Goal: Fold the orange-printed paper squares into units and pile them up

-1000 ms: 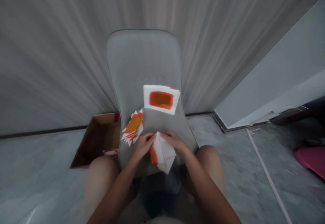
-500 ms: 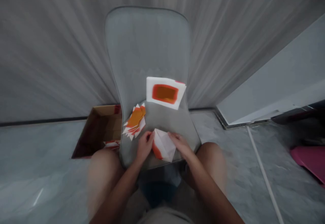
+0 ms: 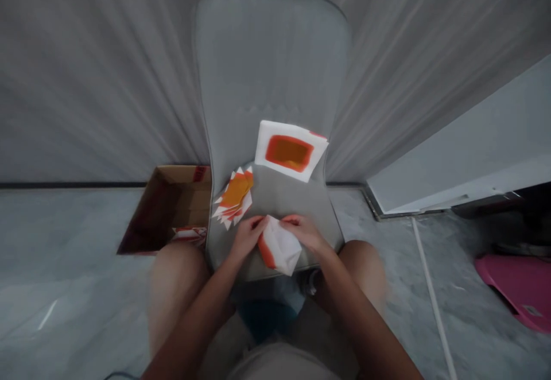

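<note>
A partly folded sheet of white paper with an orange-red patch (image 3: 282,246) is held over the front of the chair seat. My left hand (image 3: 249,235) pinches its upper left edge, and my right hand (image 3: 305,232) grips the upper right side with bent fingers. Left of it on the seat lies a fanned pile of folded orange and white paper pieces (image 3: 236,195). Farther back, against the backrest, rests a stack of white sheets with an orange rectangle (image 3: 290,151) printed on top.
The grey chair (image 3: 271,53) stands between my knees, its back toward a grey curtain (image 3: 107,70). An open cardboard box (image 3: 183,193) on the floor at left holds folded red and white paper. A pink plastic object (image 3: 516,288) lies at far right.
My view has shifted, so the chair appears higher and farther right. My fingers have moved closer together along the top of the folded paper, which stays in both hands.
</note>
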Tool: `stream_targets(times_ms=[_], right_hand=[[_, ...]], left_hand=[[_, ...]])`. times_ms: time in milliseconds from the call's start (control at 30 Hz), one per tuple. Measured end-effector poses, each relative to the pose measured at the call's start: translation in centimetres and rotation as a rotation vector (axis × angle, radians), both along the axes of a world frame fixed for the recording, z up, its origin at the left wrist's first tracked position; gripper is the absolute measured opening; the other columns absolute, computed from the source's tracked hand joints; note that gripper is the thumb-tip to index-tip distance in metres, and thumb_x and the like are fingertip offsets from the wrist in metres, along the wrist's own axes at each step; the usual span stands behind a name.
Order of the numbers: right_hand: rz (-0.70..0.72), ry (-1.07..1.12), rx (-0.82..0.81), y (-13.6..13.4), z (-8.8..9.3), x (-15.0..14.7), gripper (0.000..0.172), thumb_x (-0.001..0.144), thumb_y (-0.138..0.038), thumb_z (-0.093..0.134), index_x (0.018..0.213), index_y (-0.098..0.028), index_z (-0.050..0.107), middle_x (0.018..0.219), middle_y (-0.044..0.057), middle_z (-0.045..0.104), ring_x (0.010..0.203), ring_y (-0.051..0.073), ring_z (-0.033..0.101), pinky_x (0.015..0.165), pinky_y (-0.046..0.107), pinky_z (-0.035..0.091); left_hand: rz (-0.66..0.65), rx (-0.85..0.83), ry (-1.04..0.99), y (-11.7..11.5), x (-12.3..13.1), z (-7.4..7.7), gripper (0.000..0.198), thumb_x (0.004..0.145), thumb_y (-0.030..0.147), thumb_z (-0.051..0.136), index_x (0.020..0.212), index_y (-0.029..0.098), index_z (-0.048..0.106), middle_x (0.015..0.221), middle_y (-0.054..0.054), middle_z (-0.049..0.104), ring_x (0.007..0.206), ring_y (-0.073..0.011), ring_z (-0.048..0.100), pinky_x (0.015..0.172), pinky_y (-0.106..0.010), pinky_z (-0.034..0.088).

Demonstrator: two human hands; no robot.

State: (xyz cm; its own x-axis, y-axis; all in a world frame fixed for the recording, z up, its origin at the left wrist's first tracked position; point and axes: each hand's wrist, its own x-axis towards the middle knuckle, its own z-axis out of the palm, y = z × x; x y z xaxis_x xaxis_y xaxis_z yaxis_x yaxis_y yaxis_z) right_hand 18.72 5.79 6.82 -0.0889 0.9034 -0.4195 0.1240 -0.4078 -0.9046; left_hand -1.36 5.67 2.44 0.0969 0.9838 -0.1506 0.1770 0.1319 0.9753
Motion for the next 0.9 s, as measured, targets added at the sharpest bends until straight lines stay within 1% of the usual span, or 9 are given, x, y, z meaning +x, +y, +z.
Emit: stream_targets(times_ms=[133,267,400,467,600,667,733,800,900], right_hand=[[0.051,-0.011,0.008,0.1,0.0,0.1,0.040,0.066,-0.053,0.082,0.085,-0.018,0.077,0.083,0.004,0.074,0.075,0.018,0.061,0.070,0.031,0.046],[0.056,-0.009,0.003,-0.1,-0.7,0.3,0.042,0.066,-0.055,0.082,0.087,-0.018,0.076,0.085,0.004,0.074,0.075,0.018,0.060,0.070,0.030,0.046],[0.069,-0.024,0.022,-0.2,-1.3,0.4,0.044,0.070,-0.057,0.081,0.091,-0.018,0.077,0.086,0.004,0.074,0.075,0.017,0.062,0.069,0.029,0.047],[0.048,-0.056,0.059,-0.4,-1.4,0.5,0.046,0.074,-0.059,0.079,0.096,-0.018,0.077,0.086,0.004,0.075,0.076,0.018,0.063,0.069,0.030,0.048],[-0.094,-0.170,0.208,-2.3,-1.1,1.2,0.052,0.085,-0.062,0.069,0.114,-0.018,0.075,0.102,0.008,0.077,0.091,0.022,0.069,0.082,0.034,0.055],[-0.196,-0.285,0.321,-4.1,-1.0,1.7,0.055,0.091,-0.061,0.065,0.125,-0.019,0.071,0.112,0.012,0.075,0.101,0.025,0.070,0.090,0.038,0.057],[-0.264,-0.439,0.455,-6.1,-1.2,2.3,0.053,0.096,-0.057,0.062,0.132,-0.020,0.068,0.123,0.014,0.073,0.111,0.028,0.069,0.097,0.043,0.057],[-0.252,-0.566,0.579,-7.9,-1.8,2.7,0.047,0.100,-0.052,0.059,0.134,-0.020,0.068,0.131,0.016,0.070,0.121,0.030,0.066,0.105,0.048,0.055],[-0.135,-0.685,0.662,-9.4,-3.5,2.9,0.043,0.105,-0.045,0.053,0.139,-0.021,0.066,0.140,0.016,0.067,0.132,0.031,0.062,0.114,0.051,0.050]], left_hand=[[0.036,-0.017,-0.035,0.2,0.1,-0.3,0.048,0.085,0.066,0.066,0.095,0.020,0.080,0.092,-0.005,0.081,0.083,-0.0236,0.072,0.076,-0.034,0.055],[0.063,-0.032,-0.070,0.2,0.3,-0.5,0.043,0.082,0.061,0.072,0.095,0.021,0.081,0.096,-0.006,0.082,0.088,-0.0242,0.073,0.081,-0.035,0.056],[0.110,-0.053,-0.088,0.1,0.5,-0.6,0.042,0.079,0.060,0.075,0.092,0.021,0.080,0.090,-0.005,0.080,0.084,-0.0231,0.071,0.077,-0.034,0.055],[0.149,-0.054,-0.090,0.1,0.5,-0.5,0.043,0.079,0.062,0.074,0.089,0.020,0.079,0.086,-0.005,0.079,0.080,-0.0217,0.069,0.073,-0.032,0.054],[0.249,-0.038,-0.098,-0.1,0.7,-0.5,0.042,0.083,0.062,0.071,0.087,0.020,0.076,0.079,-0.003,0.074,0.075,-0.0189,0.065,0.068,-0.030,0.051],[0.302,-0.025,-0.096,-0.2,0.9,-0.6,0.040,0.086,0.061,0.068,0.088,0.021,0.073,0.081,-0.002,0.073,0.077,-0.0188,0.065,0.071,-0.030,0.052],[0.352,-0.010,-0.084,-0.3,1.1,-0.7,0.039,0.088,0.060,0.065,0.089,0.021,0.071,0.085,-0.003,0.073,0.082,-0.0198,0.065,0.077,-0.032,0.053],[0.413,0.009,-0.038,-0.4,1.4,-0.7,0.037,0.089,0.058,0.064,0.089,0.022,0.068,0.088,-0.004,0.072,0.087,-0.0212,0.065,0.082,-0.033,0.053],[0.514,0.050,0.060,-0.7,1.7,-0.6,0.035,0.090,0.058,0.061,0.089,0.022,0.064,0.088,-0.005,0.069,0.088,-0.0224,0.064,0.083,-0.034,0.053]])
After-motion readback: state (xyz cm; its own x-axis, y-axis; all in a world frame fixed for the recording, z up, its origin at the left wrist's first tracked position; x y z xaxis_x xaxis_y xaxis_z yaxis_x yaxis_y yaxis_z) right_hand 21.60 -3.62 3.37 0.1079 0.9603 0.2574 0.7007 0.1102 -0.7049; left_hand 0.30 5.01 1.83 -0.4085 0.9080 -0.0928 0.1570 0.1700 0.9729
